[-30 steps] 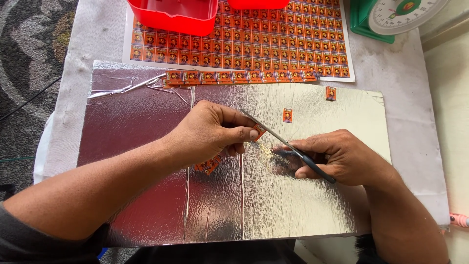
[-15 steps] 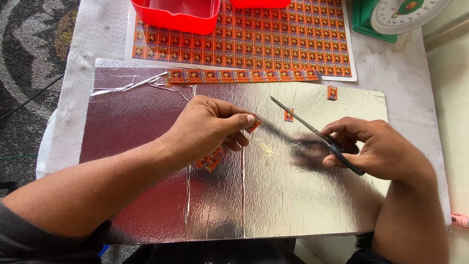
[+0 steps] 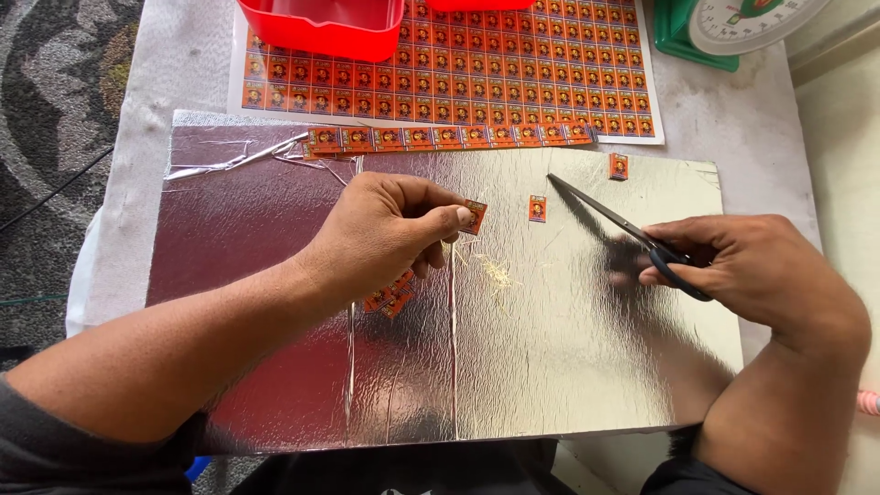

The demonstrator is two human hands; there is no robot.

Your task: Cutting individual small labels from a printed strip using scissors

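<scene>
Over a silver foil board [image 3: 568, 367] on the table, the left hand [image 3: 385, 234] pinches one cut orange sticker [image 3: 474, 216] clear of the blades, while the right hand [image 3: 761, 270] grips closed scissors [image 3: 623, 225] angled away toward the far edge.

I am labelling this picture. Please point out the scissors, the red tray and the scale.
scissors [image 3: 612, 214], head view, on the blades.
red tray [image 3: 323, 35], head view, front wall.
scale [image 3: 739, 20], head view, white dial.
</scene>
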